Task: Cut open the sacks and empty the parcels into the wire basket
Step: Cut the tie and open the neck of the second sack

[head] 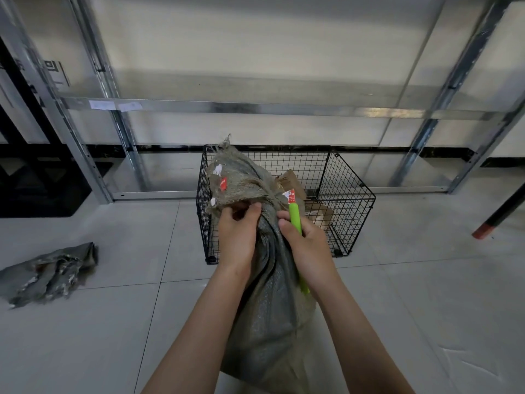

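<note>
Head view: sack (270, 308) upright on floor (113, 336), just before wire basket (349, 200), neck gathered | left hand (237, 237) fingers (254, 207) pinch neck cloth; right hand (306, 245) curled round green cutter (295, 220), tip near gather | likely soft, floppy, bottom-heavy; best grasped just below the gather

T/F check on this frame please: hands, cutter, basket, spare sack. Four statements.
1. The right hand holds a green-handled cutter. True.
2. The wire basket is empty. False: brown parcels lie in it.
3. The left hand grips the grey sack near its bunched top. True.
4. A crumpled sack lies on the floor to the right. False: the crumpled sack lies on the left.
</note>
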